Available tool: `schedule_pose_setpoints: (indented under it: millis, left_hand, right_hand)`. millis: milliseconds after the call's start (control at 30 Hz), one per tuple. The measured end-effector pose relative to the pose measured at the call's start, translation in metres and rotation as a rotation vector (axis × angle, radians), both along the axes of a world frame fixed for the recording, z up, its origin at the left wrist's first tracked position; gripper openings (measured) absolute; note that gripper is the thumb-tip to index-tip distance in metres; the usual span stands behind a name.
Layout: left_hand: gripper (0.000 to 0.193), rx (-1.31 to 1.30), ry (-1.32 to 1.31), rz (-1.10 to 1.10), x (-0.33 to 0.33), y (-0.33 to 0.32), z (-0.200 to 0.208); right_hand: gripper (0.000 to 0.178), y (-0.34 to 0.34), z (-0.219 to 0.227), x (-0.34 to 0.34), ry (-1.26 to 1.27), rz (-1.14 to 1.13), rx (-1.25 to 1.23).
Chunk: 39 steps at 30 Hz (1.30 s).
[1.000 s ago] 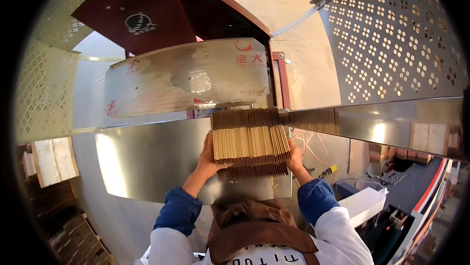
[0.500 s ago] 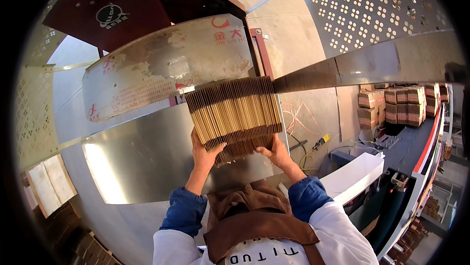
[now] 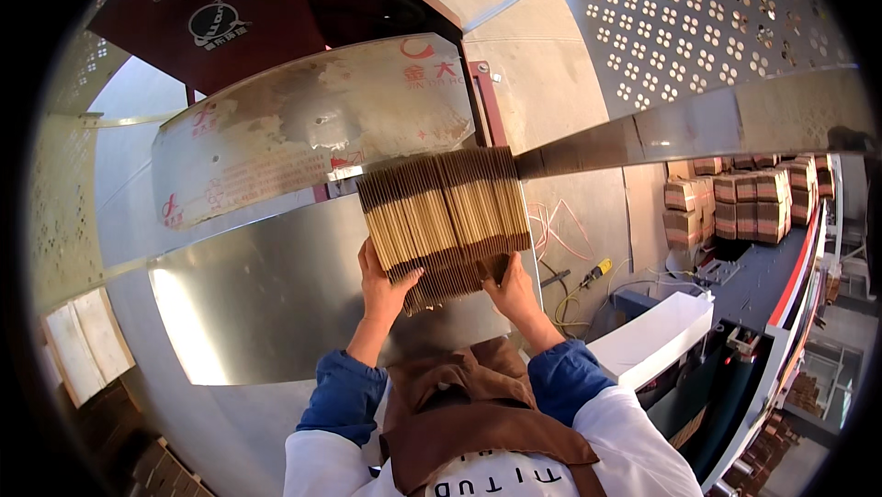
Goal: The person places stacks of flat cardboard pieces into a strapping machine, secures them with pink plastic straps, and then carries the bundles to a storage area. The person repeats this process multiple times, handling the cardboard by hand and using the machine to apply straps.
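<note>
Fingers [image 3: 369, 259] of left hand [image 3: 380, 295] and right hand [image 3: 517, 291] clasp cardboard stack [image 3: 441, 217], right thumb [image 3: 492, 286] now at its near edge.

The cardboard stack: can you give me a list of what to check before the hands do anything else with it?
1. Left hand on the stack: ok, it holds the near left corner.
2. Right hand on the stack: ok, it is at the near right corner.
3. Pieces side by side in a row: ok.
4. No gap between pieces: cannot tell; a dark line runs near the middle.
5. Stack resting on the metal sheet: cannot tell; its underside is hidden.
6. Yellow piece apart from the right hand: ok, it lies off to the right.
</note>
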<state>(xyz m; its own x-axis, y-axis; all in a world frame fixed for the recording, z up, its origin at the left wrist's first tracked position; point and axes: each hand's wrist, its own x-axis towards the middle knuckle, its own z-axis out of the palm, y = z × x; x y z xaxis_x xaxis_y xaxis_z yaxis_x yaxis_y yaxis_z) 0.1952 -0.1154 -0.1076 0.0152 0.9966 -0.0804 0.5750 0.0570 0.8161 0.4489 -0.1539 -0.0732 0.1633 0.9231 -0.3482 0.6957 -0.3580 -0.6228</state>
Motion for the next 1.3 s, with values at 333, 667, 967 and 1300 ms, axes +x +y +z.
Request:
schedule_pose_setpoints:
  millis: [333,667,967,1300]
  left_hand:
    - [0.093,0.037,-0.014,-0.027,-0.003,0.003,-0.001]
    - [0.096,0.069,0.002,-0.024,-0.016,0.082,-0.016]
    - [0.092,0.119,0.054,-0.018,-0.014,0.086,-0.017]
    - [0.088,0.0,-0.153,0.116,-0.008,0.091,-0.007]
  right_hand:
    - [0.048,0.002,-0.018,0.01,-0.048,0.072,0.067]
    - [0.044,0.081,-0.023,0.005,-0.028,0.142,0.159]
    - [0.056,0.086,-0.031,0.012,-0.102,0.172,0.22]
    - [0.056,0.096,-0.029,0.012,-0.047,0.196,0.239]
